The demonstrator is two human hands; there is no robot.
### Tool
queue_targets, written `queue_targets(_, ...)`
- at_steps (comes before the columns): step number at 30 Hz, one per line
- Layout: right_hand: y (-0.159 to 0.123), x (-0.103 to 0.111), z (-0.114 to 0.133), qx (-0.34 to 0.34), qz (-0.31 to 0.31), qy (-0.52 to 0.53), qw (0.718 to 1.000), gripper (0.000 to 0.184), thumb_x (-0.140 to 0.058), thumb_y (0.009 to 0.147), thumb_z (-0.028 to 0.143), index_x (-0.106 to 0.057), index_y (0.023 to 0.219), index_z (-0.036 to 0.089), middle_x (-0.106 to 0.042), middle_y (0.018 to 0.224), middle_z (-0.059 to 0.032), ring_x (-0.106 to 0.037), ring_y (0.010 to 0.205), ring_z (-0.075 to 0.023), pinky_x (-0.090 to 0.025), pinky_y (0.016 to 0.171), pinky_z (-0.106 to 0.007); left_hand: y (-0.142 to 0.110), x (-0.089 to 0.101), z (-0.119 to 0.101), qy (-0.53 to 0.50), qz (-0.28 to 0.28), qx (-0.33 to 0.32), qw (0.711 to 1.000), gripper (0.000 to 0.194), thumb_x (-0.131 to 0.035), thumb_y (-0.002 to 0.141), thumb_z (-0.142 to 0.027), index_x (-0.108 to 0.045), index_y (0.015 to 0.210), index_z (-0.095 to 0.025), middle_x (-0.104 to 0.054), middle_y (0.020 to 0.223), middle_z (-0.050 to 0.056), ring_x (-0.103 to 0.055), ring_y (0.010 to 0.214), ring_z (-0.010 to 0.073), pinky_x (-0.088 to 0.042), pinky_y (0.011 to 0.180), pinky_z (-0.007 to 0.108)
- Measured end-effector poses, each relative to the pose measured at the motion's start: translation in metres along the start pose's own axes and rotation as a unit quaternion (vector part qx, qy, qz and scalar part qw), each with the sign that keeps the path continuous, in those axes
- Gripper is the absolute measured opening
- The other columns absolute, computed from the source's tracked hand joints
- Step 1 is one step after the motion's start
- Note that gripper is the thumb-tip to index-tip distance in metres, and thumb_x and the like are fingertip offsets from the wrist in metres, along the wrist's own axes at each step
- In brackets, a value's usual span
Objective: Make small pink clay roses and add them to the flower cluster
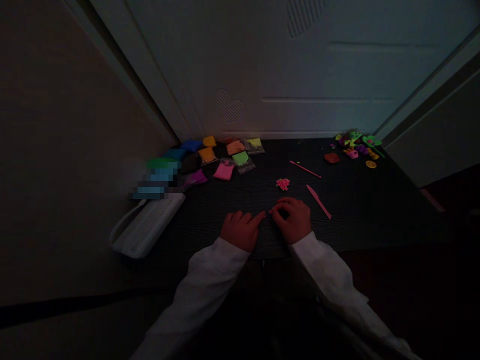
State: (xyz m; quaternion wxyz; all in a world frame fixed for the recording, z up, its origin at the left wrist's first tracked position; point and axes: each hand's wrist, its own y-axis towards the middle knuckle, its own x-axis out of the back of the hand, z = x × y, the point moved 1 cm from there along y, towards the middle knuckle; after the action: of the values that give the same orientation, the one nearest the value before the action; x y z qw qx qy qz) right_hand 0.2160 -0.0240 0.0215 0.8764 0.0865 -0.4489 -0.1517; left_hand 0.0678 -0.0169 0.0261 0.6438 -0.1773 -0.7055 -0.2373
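Observation:
In dim light, my left hand (241,231) rests low over the dark table, fingers curled and the forefinger pointing right. Whether anything is at its fingertips is too dark to tell. Facing it, my right hand (294,220) pinches a tiny pinkish bit of clay (270,211) between thumb and forefinger. The two sets of fingertips are close but apart. Just beyond the right hand lies a small cluster of pink clay pieces (283,184) with pale edges. A pink plastic clay knife (318,201) is to its right, and a thin pink modelling stick (305,169) lies farther back.
Bags of coloured clay, including a pink bag (224,170) and a green bag (242,161), spread across the back left. A white case-like object (150,225) stands at the left edge. Small clay figures (354,145) and a red lump (331,158) sit back right.

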Motion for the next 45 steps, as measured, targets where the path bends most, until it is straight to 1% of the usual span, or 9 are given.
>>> queue_targets(3,-0.0002,-0.0001,-0.0001,0.0,-0.001,-0.001,1.0,0.01,-0.052,0.066,0.03,-0.06,0.067,0.024,-0.056,0.089,0.0008,-0.046,0.085,-0.017,-0.026,0.079,-0.034,-0.0004,-0.002,0.0018,-0.008,-0.002,0.008,1.0,0.038,-0.036,0.073,-0.023,-0.044,0.111,-0.027,-0.055,0.074,0.004,-0.044,0.07,0.0185,-0.026,0.061,0.033)
queue_targets(8,-0.0002,0.0005,-0.0001,-0.002,0.004,-0.005,1.0,0.01,-0.052,0.066,0.03,-0.06,0.068,0.024,-0.056,0.089,0.0011,-0.046,0.085,-0.0169,-0.026,0.079,-0.034,-0.0005,-0.0069,0.0022,0.0,-0.012,0.017,1.0,0.035,-0.038,0.072,-0.025,-0.048,0.105,-0.029,-0.055,0.073,0.003,-0.044,0.072,0.0197,-0.026,0.062,0.035)
queue_targets(11,-0.0001,0.0006,0.0,-0.002,0.003,-0.009,1.0,0.01,-0.052,0.066,0.03,-0.06,0.068,0.024,-0.056,0.09,0.0012,-0.046,0.086,-0.017,-0.026,0.079,-0.034,-0.0009,-0.0077,0.0028,-0.008,-0.023,0.02,1.0,0.036,-0.038,0.072,-0.023,-0.048,0.106,-0.027,-0.056,0.073,0.004,-0.044,0.071,0.0192,-0.026,0.062,0.034)
queue_targets(14,-0.0002,0.0001,0.0001,-0.002,0.001,-0.009,1.0,0.01,-0.052,0.066,0.029,-0.06,0.067,0.024,-0.056,0.089,0.0011,-0.046,0.086,-0.0169,-0.026,0.079,-0.034,-0.0018,-0.0073,0.0036,-0.013,-0.03,0.015,0.999,0.036,-0.036,0.073,-0.023,-0.048,0.107,-0.026,-0.055,0.073,0.004,-0.044,0.07,0.0186,-0.026,0.061,0.034)
queue_targets(19,-0.0004,0.0001,-0.0003,-0.003,-0.002,-0.006,1.0,0.01,-0.052,0.067,0.03,-0.059,0.067,0.023,-0.056,0.089,0.0014,-0.046,0.086,-0.0163,-0.025,0.079,-0.033,-0.0027,-0.0085,0.0035,-0.008,-0.047,0.01,0.999,0.034,-0.037,0.073,-0.025,-0.05,0.103,-0.028,-0.055,0.069,0.003,-0.044,0.068,0.0184,-0.026,0.061,0.034)
queue_targets(23,-0.0001,0.0005,0.0003,-0.001,0.011,-0.006,1.0,0.01,-0.052,0.067,0.031,-0.06,0.067,0.024,-0.056,0.09,0.0019,-0.045,0.087,-0.0165,-0.025,0.079,-0.034,-0.0033,-0.0091,0.005,-0.009,-0.056,0.001,0.998,0.034,-0.036,0.073,-0.024,-0.05,0.104,-0.024,-0.055,0.07,0.003,-0.044,0.067,0.0179,-0.027,0.061,0.033)
queue_targets(28,-0.0007,0.0011,0.0025,0.018,0.016,-0.01,1.0,0.009,-0.053,0.067,0.031,-0.06,0.068,0.025,-0.056,0.091,0.0029,-0.044,0.089,-0.0166,-0.023,0.08,-0.034,-0.005,-0.0093,0.0064,-0.002,-0.045,-0.054,0.998,0.035,-0.033,0.076,-0.025,-0.045,0.109,-0.025,-0.053,0.07,0.003,-0.043,0.067,0.0171,-0.027,0.06,0.033)
queue_targets(33,-0.0009,0.0008,0.0043,0.033,0.024,-0.013,0.999,0.008,-0.054,0.066,0.031,-0.06,0.067,0.026,-0.056,0.092,0.003,-0.042,0.091,-0.0171,-0.023,0.08,-0.034,-0.006,-0.0098,0.0059,0.006,-0.031,-0.054,0.998,0.035,-0.031,0.077,-0.026,-0.044,0.11,-0.026,-0.052,0.071,0.003,-0.043,0.068,0.0173,-0.027,0.06,0.033)
queue_targets(45,-0.0006,-0.0031,0.0038,0.036,0.025,-0.035,0.998,0.009,-0.053,0.066,0.033,-0.06,0.068,0.026,-0.056,0.093,0.0028,-0.042,0.092,-0.0176,-0.023,0.079,-0.035,-0.0057,-0.0085,0.0057,-0.009,-0.027,-0.053,0.998,0.036,-0.031,0.077,-0.025,-0.044,0.11,-0.025,-0.052,0.072,0.004,-0.043,0.068,0.0171,-0.027,0.061,0.033)
